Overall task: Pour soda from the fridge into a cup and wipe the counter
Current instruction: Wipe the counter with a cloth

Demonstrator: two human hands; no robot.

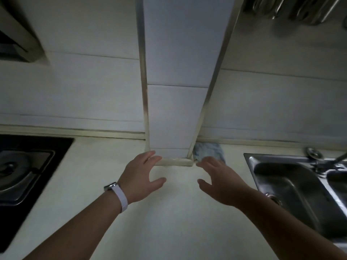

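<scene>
A pale counter (169,212) runs across the view below a white tiled wall. Both my hands hover over its middle, palms down, fingers spread, holding nothing. My left hand (140,177), with a white wristband, is near the foot of a tiled column (174,113). My right hand (219,181) is just right of it. A crumpled blue-and-white cloth (208,152) lies on the counter against the wall, right behind my right hand's fingertips. No cup, soda or fridge is in view.
A black gas hob (28,175) with a burner fills the left side. A steel sink (296,188) with a tap sits at the right. Metal utensils (293,10) hang at the top right; a range hood (16,38) juts out top left.
</scene>
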